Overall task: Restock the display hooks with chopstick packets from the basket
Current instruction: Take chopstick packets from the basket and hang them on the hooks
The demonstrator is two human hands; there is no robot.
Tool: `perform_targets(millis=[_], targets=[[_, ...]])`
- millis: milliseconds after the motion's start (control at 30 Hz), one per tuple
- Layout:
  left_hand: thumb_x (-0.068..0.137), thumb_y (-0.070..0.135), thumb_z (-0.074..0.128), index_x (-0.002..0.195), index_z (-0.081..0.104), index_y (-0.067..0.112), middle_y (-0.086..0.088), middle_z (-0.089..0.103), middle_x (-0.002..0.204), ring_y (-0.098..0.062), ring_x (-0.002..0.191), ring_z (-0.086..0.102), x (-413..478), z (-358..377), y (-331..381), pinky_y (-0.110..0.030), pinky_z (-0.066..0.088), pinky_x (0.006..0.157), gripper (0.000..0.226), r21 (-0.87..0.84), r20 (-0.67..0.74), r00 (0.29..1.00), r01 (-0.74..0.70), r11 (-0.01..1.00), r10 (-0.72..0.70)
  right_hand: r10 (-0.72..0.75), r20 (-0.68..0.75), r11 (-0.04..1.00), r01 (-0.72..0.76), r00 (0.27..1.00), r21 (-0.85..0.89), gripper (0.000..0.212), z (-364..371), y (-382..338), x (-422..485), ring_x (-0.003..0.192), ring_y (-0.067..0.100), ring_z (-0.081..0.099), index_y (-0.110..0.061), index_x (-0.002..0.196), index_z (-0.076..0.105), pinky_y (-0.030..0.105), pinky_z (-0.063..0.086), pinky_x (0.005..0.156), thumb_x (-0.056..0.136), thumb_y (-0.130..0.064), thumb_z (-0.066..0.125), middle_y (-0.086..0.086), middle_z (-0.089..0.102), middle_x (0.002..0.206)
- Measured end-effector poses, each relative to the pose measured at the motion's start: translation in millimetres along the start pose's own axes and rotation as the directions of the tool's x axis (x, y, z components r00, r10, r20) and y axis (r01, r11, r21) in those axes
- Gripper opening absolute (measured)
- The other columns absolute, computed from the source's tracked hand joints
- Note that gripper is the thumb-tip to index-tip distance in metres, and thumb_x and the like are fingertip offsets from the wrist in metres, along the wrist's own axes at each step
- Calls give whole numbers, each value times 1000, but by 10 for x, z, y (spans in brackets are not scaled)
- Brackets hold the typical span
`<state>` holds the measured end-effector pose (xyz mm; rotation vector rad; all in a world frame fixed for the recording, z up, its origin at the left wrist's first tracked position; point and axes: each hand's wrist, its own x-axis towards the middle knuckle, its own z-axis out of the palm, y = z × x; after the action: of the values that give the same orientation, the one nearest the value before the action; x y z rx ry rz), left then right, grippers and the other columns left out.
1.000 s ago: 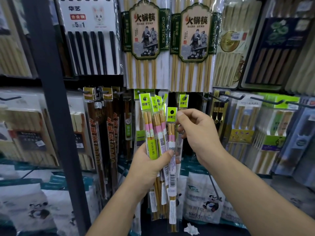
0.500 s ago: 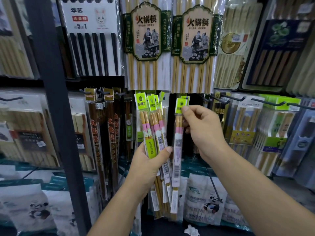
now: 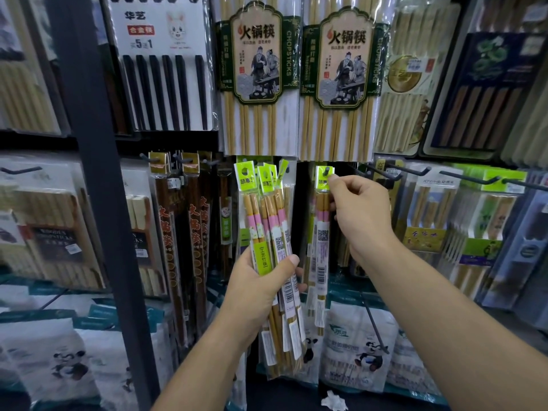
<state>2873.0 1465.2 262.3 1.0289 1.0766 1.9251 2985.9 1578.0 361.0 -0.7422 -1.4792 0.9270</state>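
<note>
Since half a second ago the right hand [image 3: 360, 215] has carried its single clear packet of pink-banded bamboo chopsticks [image 3: 322, 232] up and to the right, until the lime-green header card [image 3: 323, 180] sits at the tip of a dark metal display hook [image 3: 326, 171], which shows at the card's punched hole. Thumb and forefinger pinch the right edge of that card, the other fingers curled, and the packet hangs upright below. The left hand [image 3: 255, 286] has stayed about where it was, gripping a fanned bundle of matching chopstick packets [image 3: 268, 215] round its middle, thumb across the front, the green headers spreading above the fist and the ends hanging below it. Bundle and single packet are near each other but apart. Just above hang two large packs of pale bamboo chopsticks with green-and-cream hot-pot labels [image 3: 258, 69], and to their left a white-carded pack of black chopsticks [image 3: 166, 84]. More dark hooks [image 3: 412, 171] jut out to the right over boxed chopstick sets [image 3: 427, 221]. Panda-printed white bags [image 3: 355, 351] hang low, with a crumpled white scrap [image 3: 333, 401] beneath.
</note>
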Motion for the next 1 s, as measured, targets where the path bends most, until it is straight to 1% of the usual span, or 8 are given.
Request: perform_targets(millis=[133,267,367,467,533,667,900,1000], targets=[[93,6,71,104,66,10,-15,74,82,-29,77,74,15,2,-6,-38,62,68,12,13,11,1000,-6,1000,5,-12,-31,1000,12,999,-27,26,-32,71,-15,58,-3,56,-17,77,74,13,46,61,98,-29,65,-9,63,62],[93,2,70,105,66,7,-13,74,82,-28,77,74,-3,12,4,-40,63,67,13,-13,42,999,5,1000,-4,-19,-68,999,16,997,-47,18,-50,94,-102,63,-6,58,-20,78,71,20,45,67,95,-25,68,-8,69,72],[91,2,72,106,68,7,-12,76,86,-30,80,75,-13,17,6,-39,62,67,17,-11,59,998,4,1000,-4,28,109,999,-30,994,18,20,-29,51,-227,61,-2,57,-18,80,73,23,47,63,96,-27,66,-3,71,75],[84,10,78,112,68,8,-11,78,94,-28,84,77,-20,26,20,-33,62,66,30,15,69,998,-5,1000,4,0,276,995,-28,961,98,20,-7,-8,-325,63,1,59,-20,80,75,15,46,55,96,-31,68,-6,70,72],[78,17,81,111,71,12,-12,79,96,-29,85,77,-25,29,27,-33,62,66,35,10,72,997,-2,1000,1,-29,281,993,-3,959,114,17,-2,-26,-340,61,1,60,-20,81,75,12,46,54,94,-30,70,-6,69,70],[81,17,81,105,74,22,-13,78,100,-35,89,77,-13,21,-2,-41,63,72,26,18,102,995,-1,1000,-1,-36,275,989,-4,961,145,10,-12,-31,-332,63,2,63,-19,91,76,12,48,55,93,-28,72,-4,71,73],[80,22,82,118,65,13,-12,78,105,-33,97,76,-9,21,-29,-46,61,88,43,91,105,994,-11,996,1,35,285,977,-93,958,193,4,-33,-32,-306,70,8,63,-19,91,71,20,47,56,93,-22,71,-1,71,80],[80,21,81,120,63,10,-11,79,105,-30,94,77,-13,34,-26,-34,62,79,45,80,128,992,-10,997,-1,25,294,976,-86,955,199,7,-26,-51,-291,69,8,61,-18,91,70,21,47,57,95,-24,69,-2,68,79]])
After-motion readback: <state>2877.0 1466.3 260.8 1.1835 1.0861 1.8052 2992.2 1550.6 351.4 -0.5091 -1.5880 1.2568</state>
